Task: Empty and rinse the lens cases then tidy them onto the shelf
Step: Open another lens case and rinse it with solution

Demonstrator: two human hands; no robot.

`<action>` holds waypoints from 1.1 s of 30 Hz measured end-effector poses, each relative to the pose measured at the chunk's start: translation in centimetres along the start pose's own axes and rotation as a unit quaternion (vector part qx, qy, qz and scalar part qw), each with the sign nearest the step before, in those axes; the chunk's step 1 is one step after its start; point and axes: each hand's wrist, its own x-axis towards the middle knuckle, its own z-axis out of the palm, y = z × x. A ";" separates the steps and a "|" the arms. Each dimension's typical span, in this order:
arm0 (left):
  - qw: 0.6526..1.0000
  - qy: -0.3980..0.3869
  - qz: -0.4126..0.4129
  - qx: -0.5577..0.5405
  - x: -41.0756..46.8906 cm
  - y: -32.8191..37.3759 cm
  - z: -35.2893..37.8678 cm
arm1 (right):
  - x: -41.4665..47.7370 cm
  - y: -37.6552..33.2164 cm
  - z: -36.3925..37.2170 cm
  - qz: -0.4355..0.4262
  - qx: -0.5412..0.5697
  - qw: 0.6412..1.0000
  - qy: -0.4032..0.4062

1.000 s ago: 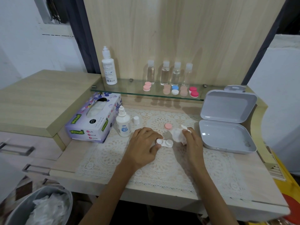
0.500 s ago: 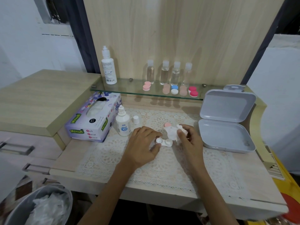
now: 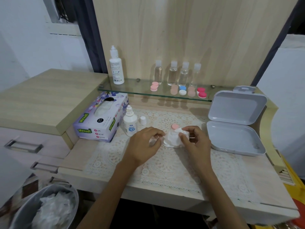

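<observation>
On the lace mat, my left hand (image 3: pixel 145 142) grips the left end of a white lens case (image 3: pixel 166 145), most of which is hidden. My right hand (image 3: pixel 194 141) pinches a crumpled white tissue (image 3: pixel 175 138) and presses it down onto the case. A loose pink cap (image 3: pixel 174 126) lies just behind the tissue. Several lens cases stand on the glass shelf (image 3: pixel 132 87): a pink one (image 3: pixel 154 86), a blue and white one (image 3: pixel 182 90) and a red one (image 3: pixel 202 93).
A small solution bottle (image 3: pixel 130 123) with its cap (image 3: pixel 143 120) off stands left of my hands, beside a tissue box (image 3: pixel 100 119). An open grey plastic box (image 3: pixel 234 129) lies at the right. A tall bottle (image 3: pixel 116 66) and several clear bottles (image 3: pixel 172 73) stand on the shelf. A bin (image 3: pixel 44 209) with tissues is at lower left.
My right hand has brought the tissue leftward and down over the white lens case, which is now mostly covered. My left hand has stayed on the case's left end.
</observation>
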 end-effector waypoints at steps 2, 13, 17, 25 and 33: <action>1.000 -0.009 -0.003 0.000 -0.6 -0.4 -1.0 | 0.0 -0.2 0.3 -0.009 -0.002 1.000 -0.016; 0.996 0.033 -0.075 0.045 -6.7 -4.6 -9.9 | -3.4 -4.1 8.5 -0.044 0.064 0.988 -0.133; 0.987 0.047 -0.130 0.080 -9.6 -6.4 -14.1 | -5.3 -5.3 13.1 -0.036 0.081 0.979 -0.185; 0.971 0.111 -0.182 0.108 -16.8 -10.2 -20.4 | -9.9 -7.7 22.3 -0.039 0.080 0.953 -0.291; 0.933 0.139 -0.303 0.137 -24.1 -14.3 -23.3 | -15.2 -8.8 29.9 -0.121 -0.015 0.918 -0.378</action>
